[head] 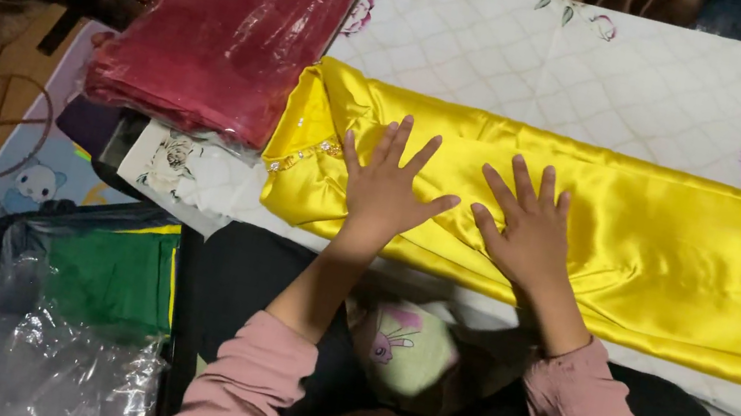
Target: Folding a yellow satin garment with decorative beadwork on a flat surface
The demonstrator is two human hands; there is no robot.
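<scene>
On the white flowered cloth [617, 79] lies the yellow satin garment [666, 260], folded into a long band that runs from the middle to the right edge. Both hands rest flat on its left part, fingers spread: the left hand [386, 190] near the beaded collar end, the right hand [527, 231] just beside it. The fold looks already made; some wrinkles remain under the palms, so the smoothing seems not finished. A red packet in plastic [236, 22] lies to the left, not touching the hands.
</scene>
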